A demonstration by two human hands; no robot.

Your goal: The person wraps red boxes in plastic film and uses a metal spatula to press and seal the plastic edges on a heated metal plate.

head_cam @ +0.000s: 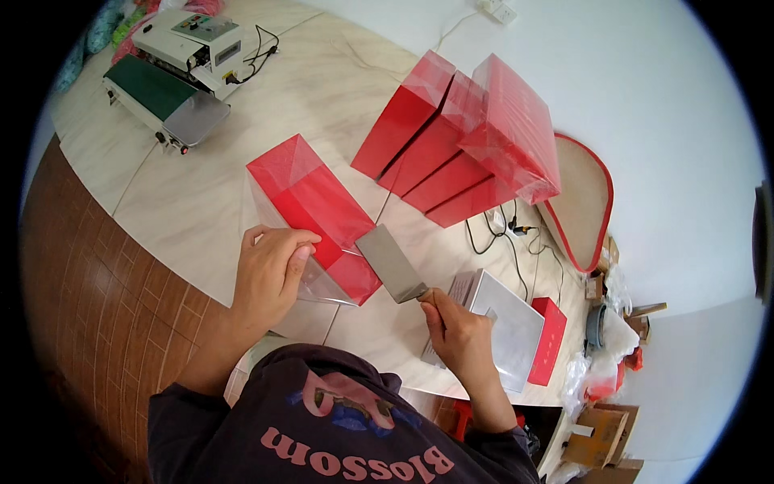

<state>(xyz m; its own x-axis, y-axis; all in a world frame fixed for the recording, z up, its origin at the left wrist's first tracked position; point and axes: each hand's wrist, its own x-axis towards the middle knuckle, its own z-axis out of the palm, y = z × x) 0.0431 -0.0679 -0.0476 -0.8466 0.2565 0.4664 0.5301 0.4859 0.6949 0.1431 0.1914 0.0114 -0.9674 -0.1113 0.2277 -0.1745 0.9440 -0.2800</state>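
In front of me a long red box [326,212] lies on the table, loosely wrapped in clear film [317,281] that sticks out along its near side. My left hand [272,266] holds the box at that side, thumb and fingertips against the film on its edge. Gripped by its handle in my right hand [459,330] is a flat rectangular metal blade [390,263], like a wide scraper. The blade's far edge meets or nearly meets the right side of the box; exact contact is unclear. My right fist hides most of the handle.
Several film-wrapped red boxes [417,127] stand together at the back. A metal-topped unit [505,320] and a small red box [547,342] are at right, near black cables [514,254]. A band sealing machine [175,78] stands far left. A red-rimmed board [580,206] leans against the wall.
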